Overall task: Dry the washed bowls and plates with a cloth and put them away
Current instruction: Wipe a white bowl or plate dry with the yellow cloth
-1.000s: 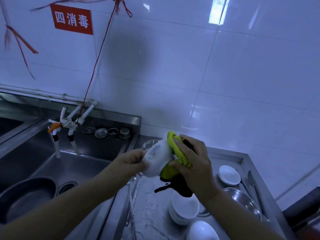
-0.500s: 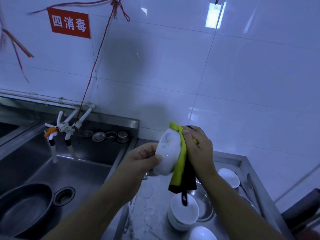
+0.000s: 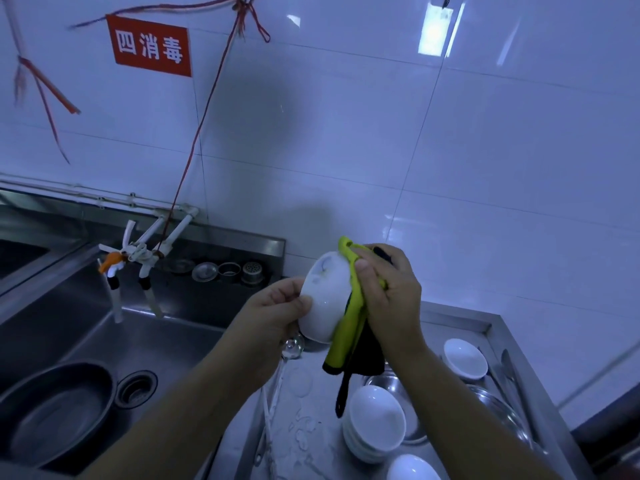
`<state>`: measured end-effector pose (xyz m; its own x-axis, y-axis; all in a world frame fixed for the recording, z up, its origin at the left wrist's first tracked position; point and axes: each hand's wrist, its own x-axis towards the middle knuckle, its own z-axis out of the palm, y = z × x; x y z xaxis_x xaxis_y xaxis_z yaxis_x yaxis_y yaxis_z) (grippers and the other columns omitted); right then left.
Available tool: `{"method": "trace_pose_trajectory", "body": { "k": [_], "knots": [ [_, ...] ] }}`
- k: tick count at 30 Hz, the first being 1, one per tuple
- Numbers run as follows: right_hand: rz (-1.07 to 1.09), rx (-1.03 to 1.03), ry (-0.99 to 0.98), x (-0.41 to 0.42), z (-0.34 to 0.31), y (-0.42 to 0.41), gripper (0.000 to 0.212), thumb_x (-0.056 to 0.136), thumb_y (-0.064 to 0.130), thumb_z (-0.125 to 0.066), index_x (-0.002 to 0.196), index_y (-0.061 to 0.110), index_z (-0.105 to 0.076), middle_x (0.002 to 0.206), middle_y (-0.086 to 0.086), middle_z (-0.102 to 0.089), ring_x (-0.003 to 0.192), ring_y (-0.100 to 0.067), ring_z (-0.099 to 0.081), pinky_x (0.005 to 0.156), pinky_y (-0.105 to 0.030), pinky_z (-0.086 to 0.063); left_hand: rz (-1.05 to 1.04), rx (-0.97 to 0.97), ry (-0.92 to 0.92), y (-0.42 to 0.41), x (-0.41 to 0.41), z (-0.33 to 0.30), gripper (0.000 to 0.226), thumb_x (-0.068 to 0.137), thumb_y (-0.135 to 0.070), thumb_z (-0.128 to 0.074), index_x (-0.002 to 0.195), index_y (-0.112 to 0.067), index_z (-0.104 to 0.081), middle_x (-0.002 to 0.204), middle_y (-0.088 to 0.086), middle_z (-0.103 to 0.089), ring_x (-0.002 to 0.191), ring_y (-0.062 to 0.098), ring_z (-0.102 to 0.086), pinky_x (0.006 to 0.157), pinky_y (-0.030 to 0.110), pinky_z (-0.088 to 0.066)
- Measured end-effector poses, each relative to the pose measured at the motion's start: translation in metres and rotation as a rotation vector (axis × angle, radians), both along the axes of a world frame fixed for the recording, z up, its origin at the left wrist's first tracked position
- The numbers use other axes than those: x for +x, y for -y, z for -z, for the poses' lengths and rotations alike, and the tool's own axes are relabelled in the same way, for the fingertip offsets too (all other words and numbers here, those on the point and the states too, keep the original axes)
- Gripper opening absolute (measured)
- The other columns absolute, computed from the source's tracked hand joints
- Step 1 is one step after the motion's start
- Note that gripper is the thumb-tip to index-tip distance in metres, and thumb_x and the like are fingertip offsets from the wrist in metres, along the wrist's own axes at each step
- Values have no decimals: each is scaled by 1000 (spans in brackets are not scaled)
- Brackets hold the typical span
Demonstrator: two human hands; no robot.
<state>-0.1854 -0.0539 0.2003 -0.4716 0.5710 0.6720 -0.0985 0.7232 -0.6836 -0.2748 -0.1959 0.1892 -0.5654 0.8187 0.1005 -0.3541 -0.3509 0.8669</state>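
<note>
Bowl (image 3: 325, 299), white and tipped on its side, sits in the air between our hands above the steel counter (image 3: 460, 320); our left hand (image 3: 273, 315) pinches its rim, and our right hand (image 3: 391, 292) presses a yellow-green and black cloth (image 3: 349, 327) against it, fingers curled over the fabric. Left of us lies the steel sink (image 3: 114, 341). Below stands a stack of white bowls (image 3: 375, 422). On the tiled wall a red sign (image 3: 149, 46) reads "四消毒".

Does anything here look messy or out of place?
Only slightly: water is puddled on the steel counter beside the stacked bowls, and loose red strings dangle down the wall to the taps.
</note>
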Motion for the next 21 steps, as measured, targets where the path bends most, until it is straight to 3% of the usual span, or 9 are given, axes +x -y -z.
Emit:
{"method": "trace_pose_trajectory", "body": {
  "k": [2,7,10,14,21],
  "knots": [
    [7,-32,25,1,3,-5,25,90,28,-53,108,31,-71,107,15,-57,105,-3,-54,91,-9,-37,-19,4,74,1,-2,1,23,73,-7,-59,94,-2,-67,84,14,-72,71,20,-70,57,26,-56],
    [59,151,89,3,6,3,29,88,34,-55,111,25,-70,111,17,-52,109,-8,-47,96,-7,-30,-94,-1,167,1,-9,3,26,78,-5,-51,100,1,-63,88,13,-71,75,18,-69,65,24,-58],
    [40,338,46,2,10,20,25,90,25,-57,108,15,-72,114,9,-54,108,-13,-44,97,-14,-31,-71,-8,201,-2,-10,1,23,90,-1,-42,100,-1,-63,85,11,-73,72,16,-70,62,23,-57],
    [23,533,-16,9,23,27,14,87,11,-66,97,9,-76,110,-9,-64,101,-27,-51,94,-23,-37,-56,16,284,-2,-10,0,25,95,-5,-37,95,-3,-62,78,10,-73,67,15,-70,60,23,-58],
    [-8,441,-77,24,35,17,23,93,20,-57,94,7,-76,111,-1,-61,102,-24,-52,93,-27,-41,-65,41,319,-3,-14,-1,23,94,-3,-38,95,-1,-61,78,8,-72,68,14,-70,64,23,-57]
  ]
}}
